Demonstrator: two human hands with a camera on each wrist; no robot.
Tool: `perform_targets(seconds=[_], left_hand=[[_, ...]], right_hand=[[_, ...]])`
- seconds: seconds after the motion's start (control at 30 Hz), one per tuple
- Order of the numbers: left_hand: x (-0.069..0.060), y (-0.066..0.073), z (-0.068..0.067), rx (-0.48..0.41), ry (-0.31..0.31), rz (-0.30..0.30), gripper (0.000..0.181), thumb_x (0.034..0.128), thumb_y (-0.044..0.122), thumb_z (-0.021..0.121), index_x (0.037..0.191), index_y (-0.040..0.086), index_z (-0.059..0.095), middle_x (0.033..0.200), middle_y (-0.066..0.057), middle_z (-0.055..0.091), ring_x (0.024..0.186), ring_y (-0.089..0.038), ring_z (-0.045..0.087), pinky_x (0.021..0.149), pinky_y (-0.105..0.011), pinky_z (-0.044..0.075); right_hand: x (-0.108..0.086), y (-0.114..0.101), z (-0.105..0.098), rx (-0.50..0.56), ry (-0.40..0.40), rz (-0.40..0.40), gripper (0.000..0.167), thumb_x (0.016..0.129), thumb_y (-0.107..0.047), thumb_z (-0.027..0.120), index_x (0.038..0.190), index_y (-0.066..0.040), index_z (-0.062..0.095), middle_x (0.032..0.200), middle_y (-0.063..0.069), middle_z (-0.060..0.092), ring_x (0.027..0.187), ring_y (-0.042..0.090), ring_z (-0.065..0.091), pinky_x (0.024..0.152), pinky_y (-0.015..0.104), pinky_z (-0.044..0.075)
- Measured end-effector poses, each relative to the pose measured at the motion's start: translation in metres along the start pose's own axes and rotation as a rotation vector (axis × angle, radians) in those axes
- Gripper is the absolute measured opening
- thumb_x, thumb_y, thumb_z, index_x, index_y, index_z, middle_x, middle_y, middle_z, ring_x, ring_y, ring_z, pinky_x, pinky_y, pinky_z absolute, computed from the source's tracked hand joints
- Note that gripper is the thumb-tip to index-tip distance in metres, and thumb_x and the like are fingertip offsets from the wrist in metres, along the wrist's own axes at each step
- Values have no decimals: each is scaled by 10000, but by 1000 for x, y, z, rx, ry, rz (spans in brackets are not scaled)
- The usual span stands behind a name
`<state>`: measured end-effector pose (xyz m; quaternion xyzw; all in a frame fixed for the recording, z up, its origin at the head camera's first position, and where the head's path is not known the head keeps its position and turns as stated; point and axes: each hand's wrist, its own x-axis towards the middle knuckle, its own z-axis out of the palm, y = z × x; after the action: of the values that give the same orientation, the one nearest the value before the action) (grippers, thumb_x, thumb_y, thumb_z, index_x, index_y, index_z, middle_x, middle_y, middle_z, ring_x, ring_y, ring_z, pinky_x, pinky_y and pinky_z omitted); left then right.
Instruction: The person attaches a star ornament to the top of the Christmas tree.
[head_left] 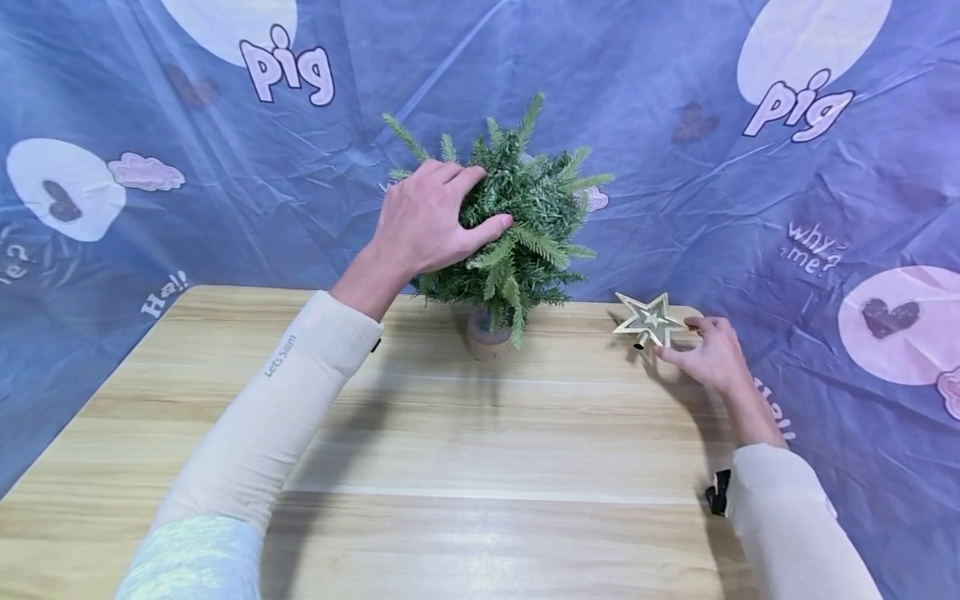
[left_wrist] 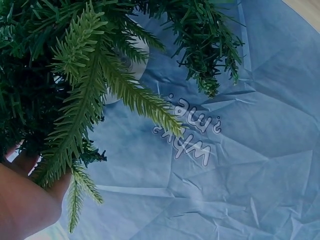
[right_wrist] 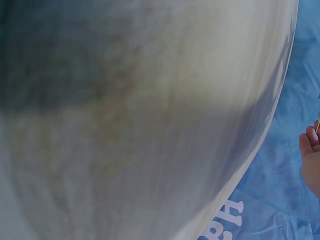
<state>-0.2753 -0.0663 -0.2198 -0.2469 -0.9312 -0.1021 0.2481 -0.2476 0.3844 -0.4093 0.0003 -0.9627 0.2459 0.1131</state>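
Note:
A small artificial Christmas tree stands upright at the back of the wooden table, on a round wooden base. My left hand grips its upper left side, thumb across the front; most fingertips are hidden in the needles. In the left wrist view, that hand shows at the lower left among the branches. To the tree's right, my right hand holds a gold star topper by its right side, with the star's short dark-ended socket pointing down. Only part of this hand enters the right wrist view.
The light wooden table has a rounded back right corner beside the right hand. A blue printed cloth hangs close behind the table and along its sides.

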Motion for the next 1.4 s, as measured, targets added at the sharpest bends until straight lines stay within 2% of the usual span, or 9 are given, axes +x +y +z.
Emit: perform_targets(seconds=[0.3, 0.6, 0.9, 1.4], left_hand=[[1, 1, -1, -8, 4, 1, 825, 912, 757, 441, 1477, 164, 534, 1429, -73, 579, 1312, -279, 510, 965, -482, 508], [1, 0, -2, -5, 9, -7, 813, 919, 743, 446, 1479, 160, 532, 1438, -76, 574, 1323, -278, 504, 952, -489, 518], [0, -1, -2, -7, 16, -9, 796, 926, 723, 453, 1477, 155, 532, 1437, -77, 575, 1319, -272, 502, 946, -487, 522], [-2, 1, 1, -6, 12, -8, 802, 923, 730, 446, 1478, 157, 530, 1437, -81, 573, 1312, -277, 508, 924, -492, 532]], right_hand=[[2, -12, -6, 22, 17, -8, 906, 829, -469, 793, 1428, 115, 444, 1403, 373, 345, 1289, 547, 338, 1027, 685, 327], [3, -31, -13, 36, 46, -20, 913, 836, -516, 777, 1434, 94, 457, 1393, 352, 358, 1273, 528, 354, 993, 686, 349], [4, -45, -18, 37, 75, -56, 866, 818, -439, 810, 1410, 99, 480, 1363, 349, 381, 1269, 517, 352, 989, 670, 351], [-1, -57, -24, 49, 120, -74, 836, 823, -456, 797, 1387, 91, 511, 1356, 333, 401, 1272, 514, 359, 985, 659, 352]])
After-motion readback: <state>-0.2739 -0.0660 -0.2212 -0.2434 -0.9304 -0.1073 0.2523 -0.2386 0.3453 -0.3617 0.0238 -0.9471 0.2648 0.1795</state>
